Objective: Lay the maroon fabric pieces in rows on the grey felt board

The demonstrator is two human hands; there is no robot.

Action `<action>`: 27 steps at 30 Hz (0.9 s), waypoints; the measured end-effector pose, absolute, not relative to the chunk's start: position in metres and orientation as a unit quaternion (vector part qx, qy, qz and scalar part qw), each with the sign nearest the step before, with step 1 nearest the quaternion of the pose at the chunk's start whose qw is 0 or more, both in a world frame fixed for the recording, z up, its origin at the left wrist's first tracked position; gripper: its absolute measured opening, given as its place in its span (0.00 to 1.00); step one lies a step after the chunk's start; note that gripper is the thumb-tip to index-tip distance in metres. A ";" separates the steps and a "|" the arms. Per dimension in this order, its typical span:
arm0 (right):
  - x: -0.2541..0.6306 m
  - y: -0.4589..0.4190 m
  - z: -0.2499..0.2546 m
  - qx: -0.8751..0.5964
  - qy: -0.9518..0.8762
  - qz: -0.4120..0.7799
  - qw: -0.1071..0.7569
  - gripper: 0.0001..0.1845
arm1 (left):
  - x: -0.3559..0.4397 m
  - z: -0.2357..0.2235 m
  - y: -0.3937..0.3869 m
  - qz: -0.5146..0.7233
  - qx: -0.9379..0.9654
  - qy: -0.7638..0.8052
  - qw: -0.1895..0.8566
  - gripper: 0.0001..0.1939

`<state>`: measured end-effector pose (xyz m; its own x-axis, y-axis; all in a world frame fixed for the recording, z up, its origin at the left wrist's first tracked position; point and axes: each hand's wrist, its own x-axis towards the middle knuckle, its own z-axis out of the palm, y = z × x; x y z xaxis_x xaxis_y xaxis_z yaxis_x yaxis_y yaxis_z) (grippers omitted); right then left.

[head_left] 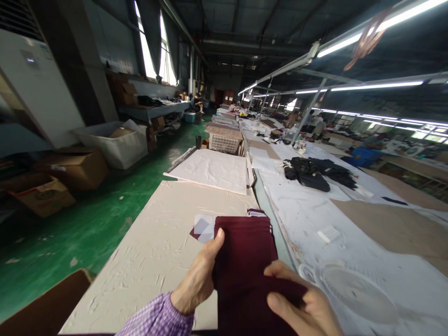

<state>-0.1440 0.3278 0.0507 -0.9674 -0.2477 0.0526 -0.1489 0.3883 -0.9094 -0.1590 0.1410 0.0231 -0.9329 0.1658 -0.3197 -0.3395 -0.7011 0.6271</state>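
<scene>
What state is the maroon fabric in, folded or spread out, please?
Folded: the maroon fabric sits in a layered stack between the left hand and right hand.

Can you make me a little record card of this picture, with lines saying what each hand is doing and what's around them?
Left hand: holding the edge of the folded maroon cloth
Left sleeve: purple check
Right hand: on the lower part of the same cloth
Beside the cloth: small white square
Under the cloth: cream-covered table
Next table: black clothes
Floor: green
</scene>
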 end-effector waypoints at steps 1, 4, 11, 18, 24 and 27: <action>-0.148 0.324 0.046 -0.104 0.858 -0.502 -0.004 0.14 | -0.158 0.024 0.143 0.913 -0.116 0.364 0.144 0.25; -0.158 0.319 0.032 -0.063 0.898 -0.413 -0.136 0.15 | -0.156 0.023 0.145 0.922 -0.088 0.345 0.149 0.24; -0.159 0.317 0.032 -0.094 0.849 -0.520 0.018 0.17 | -0.153 0.021 0.144 0.929 -0.082 0.314 0.179 0.23; -0.161 0.314 0.034 -0.074 0.857 -0.509 -0.010 0.14 | -0.151 0.018 0.142 0.946 -0.047 0.240 0.212 0.26; -0.158 0.313 0.036 -0.072 0.869 -0.490 -0.023 0.16 | -0.147 0.008 0.139 0.944 0.012 0.289 0.160 0.18; -0.158 0.312 0.034 -0.066 0.866 -0.495 -0.022 0.17 | -0.145 0.008 0.140 0.926 0.056 0.345 0.142 0.19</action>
<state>-0.1583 0.3120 0.0344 -0.9903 -0.0922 0.1041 -0.1365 0.5007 -0.8548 -0.1451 0.1398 0.0077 -0.9536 0.3009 0.0065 -0.2233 -0.7219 0.6550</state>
